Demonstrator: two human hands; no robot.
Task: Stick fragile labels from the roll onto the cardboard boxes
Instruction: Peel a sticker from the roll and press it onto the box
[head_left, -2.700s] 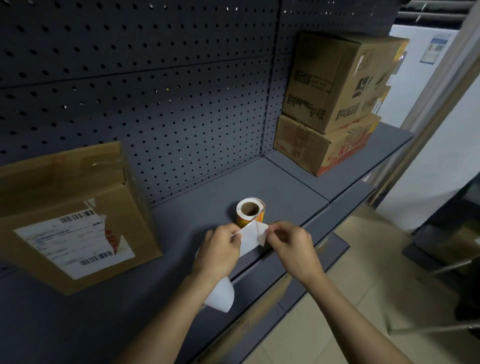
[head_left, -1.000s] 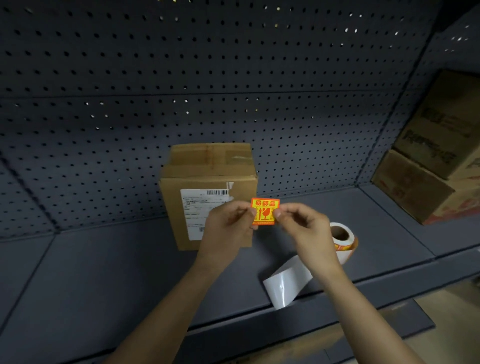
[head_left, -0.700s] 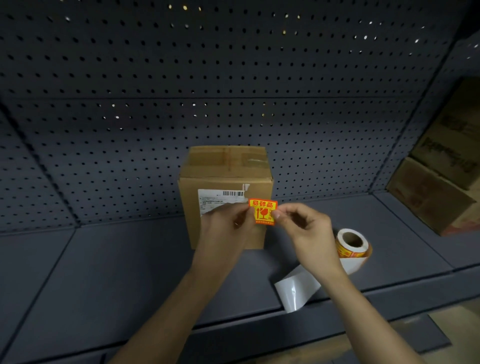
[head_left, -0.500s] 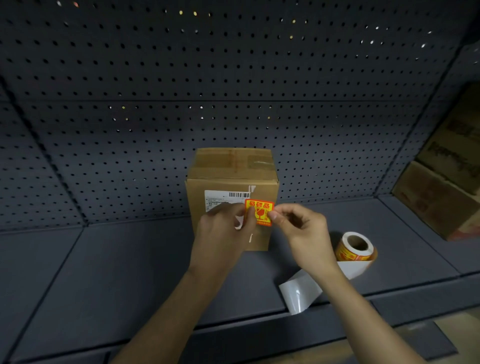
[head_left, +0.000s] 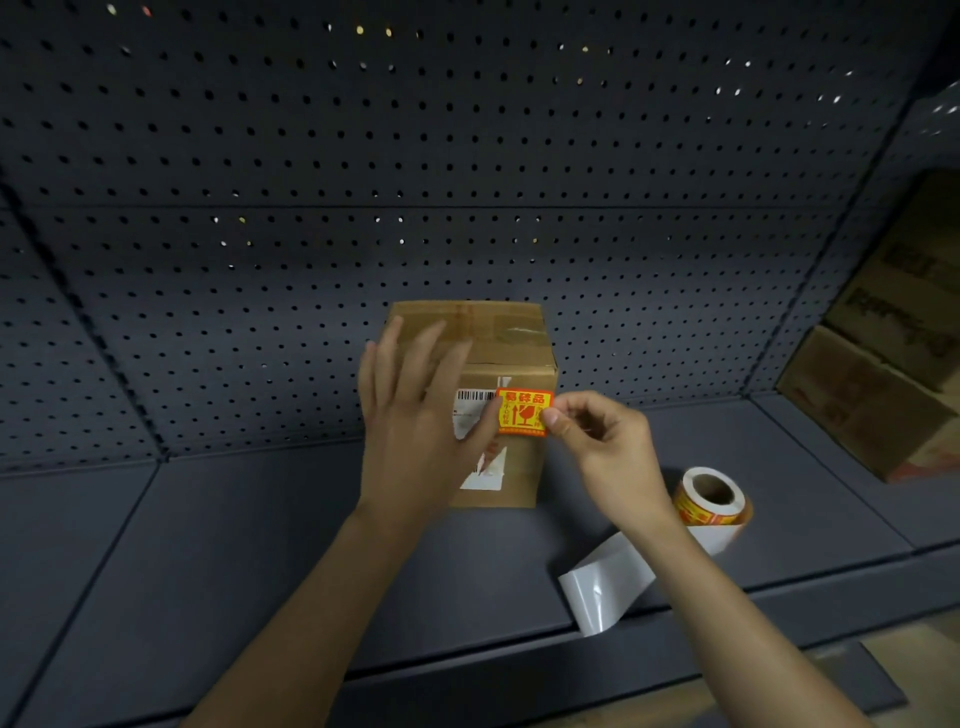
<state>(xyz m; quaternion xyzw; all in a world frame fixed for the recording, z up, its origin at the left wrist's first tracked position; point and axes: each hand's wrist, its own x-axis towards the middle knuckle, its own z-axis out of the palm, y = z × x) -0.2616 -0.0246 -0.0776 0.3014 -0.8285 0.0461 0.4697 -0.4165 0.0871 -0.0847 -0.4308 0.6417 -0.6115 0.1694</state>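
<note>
We see the right hand (head_left: 605, 447) pinching a square orange-and-yellow fragile label (head_left: 522, 413) against the front of a small brown cardboard box (head_left: 511, 358) at the dark grey shelf's (head_left: 208, 545) back edge, the left hand (head_left: 415, 415) spread flat beside it.

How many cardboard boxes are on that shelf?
3. The middle box stands at centre; the upper box sits stacked on the lower box at far right. Others may lie outside view.

Left grip (head_left: 415, 415) flat, fingers (head_left: 410, 353) straight; right grip (head_left: 605, 441) in a thumb-and-forefinger pinch; both forearms outstretched
</note>
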